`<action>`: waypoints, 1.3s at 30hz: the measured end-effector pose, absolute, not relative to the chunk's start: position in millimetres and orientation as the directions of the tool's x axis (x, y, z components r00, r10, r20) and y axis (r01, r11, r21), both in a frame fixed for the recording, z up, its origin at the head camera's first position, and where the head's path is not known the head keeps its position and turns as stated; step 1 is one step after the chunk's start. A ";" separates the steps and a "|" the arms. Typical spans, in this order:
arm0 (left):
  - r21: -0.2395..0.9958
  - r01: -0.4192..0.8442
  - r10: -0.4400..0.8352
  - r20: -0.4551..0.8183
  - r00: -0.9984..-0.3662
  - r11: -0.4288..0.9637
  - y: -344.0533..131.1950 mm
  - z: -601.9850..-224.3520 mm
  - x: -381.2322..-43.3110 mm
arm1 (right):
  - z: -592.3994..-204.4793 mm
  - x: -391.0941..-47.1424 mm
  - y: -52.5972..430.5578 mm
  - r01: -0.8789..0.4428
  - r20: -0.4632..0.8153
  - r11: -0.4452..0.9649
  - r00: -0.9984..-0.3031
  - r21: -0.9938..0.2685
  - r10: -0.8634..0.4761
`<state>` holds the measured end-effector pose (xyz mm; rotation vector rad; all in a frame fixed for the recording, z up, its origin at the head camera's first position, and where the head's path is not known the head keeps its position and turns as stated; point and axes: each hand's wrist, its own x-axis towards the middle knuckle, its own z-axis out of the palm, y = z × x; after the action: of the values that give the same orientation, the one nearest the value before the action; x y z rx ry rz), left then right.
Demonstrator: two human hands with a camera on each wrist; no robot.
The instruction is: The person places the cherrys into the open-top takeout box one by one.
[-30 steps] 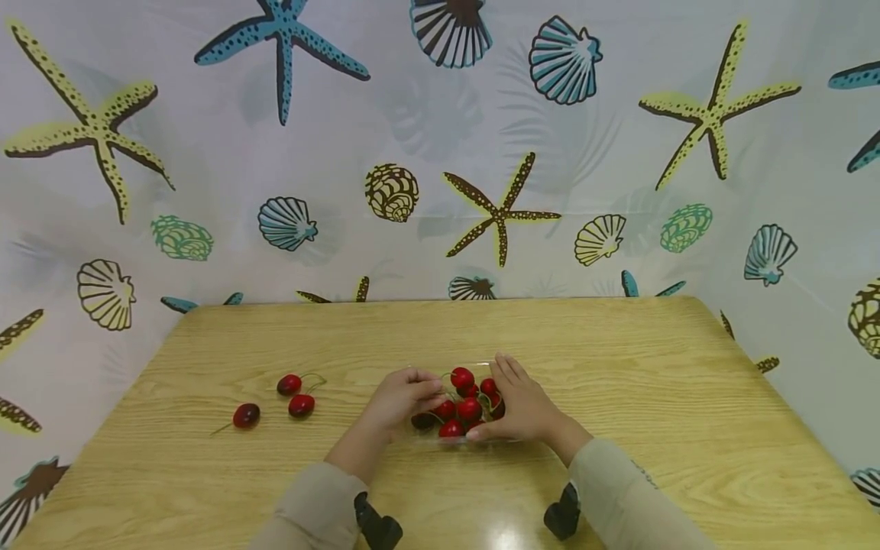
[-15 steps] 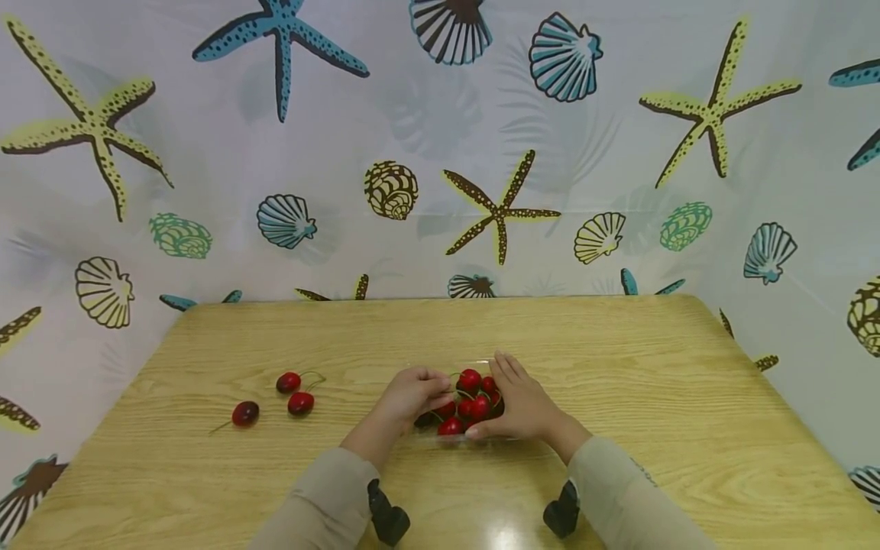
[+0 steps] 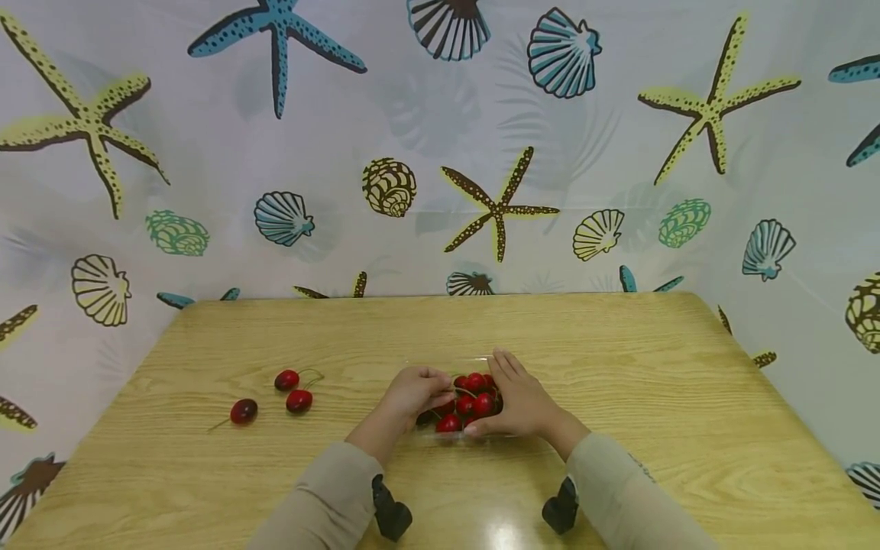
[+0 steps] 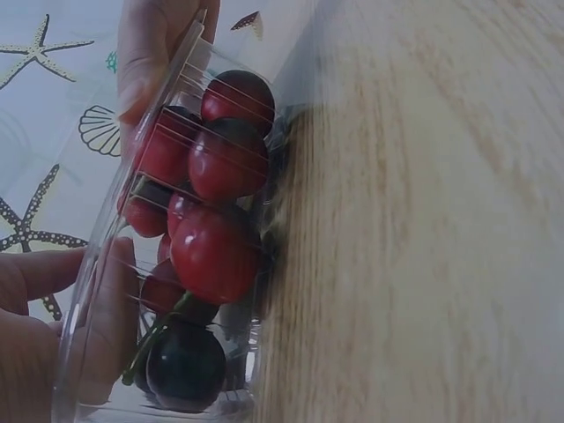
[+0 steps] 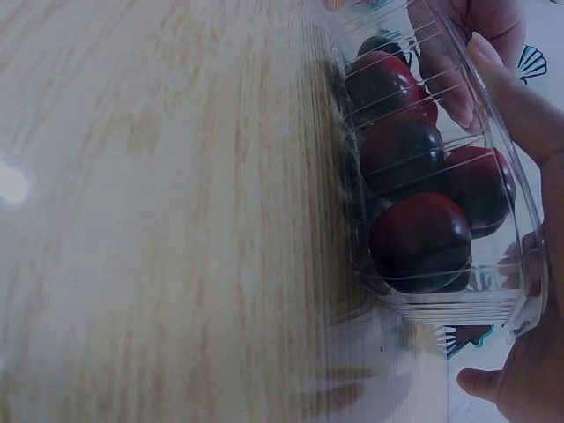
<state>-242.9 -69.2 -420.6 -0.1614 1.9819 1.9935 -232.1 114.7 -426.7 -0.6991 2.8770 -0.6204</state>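
A clear plastic box (image 5: 458, 308) with red and dark red cherries (image 3: 464, 405) stands on the table. My right hand (image 3: 519, 397) holds its right end, with the thumb on the near rim and the fingers reaching to the far side. Over the left end, my left hand (image 3: 419, 393) dips its fingers in among the cherries, near a green stem (image 4: 157, 339). The left wrist view has the left fingers spread at the box wall. Whether they touch a cherry or the stem is hidden.
To the left lie three loose cherries: one dark red (image 3: 244, 412) with a stem, and two close together, the farther (image 3: 286, 380) and the nearer (image 3: 299, 401). The wooden table (image 3: 619, 367) meets a patterned cloth (image 3: 330, 252) at its back and sides.
My left hand has shifted slightly right over the box, and the cherries beside its fingertips have moved right and settled lower. My right hand has stayed on the box.
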 end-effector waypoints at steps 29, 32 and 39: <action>0.972 -0.221 0.131 -0.209 -0.969 -0.079 -119.0 -407.0 -233.3 | -427.8 -232.1 115.9 -0.410 -0.029 0.807 -0.885 -0.424 -0.465; 0.970 -0.223 0.115 -0.212 -0.971 -0.098 -130.5 -404.6 -231.0 | -428.3 -232.7 116.1 -0.408 -0.031 0.807 -0.886 -0.427 -0.464; 0.965 -0.238 0.121 -0.225 -0.967 -0.110 -154.7 -400.0 -225.5 | -427.7 -233.0 115.5 -0.415 -0.024 0.803 -0.883 -0.428 -0.469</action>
<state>-225.5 -154.7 -400.0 -0.1299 1.9169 2.1718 -233.0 115.5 -427.7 -0.7041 2.8600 -0.6351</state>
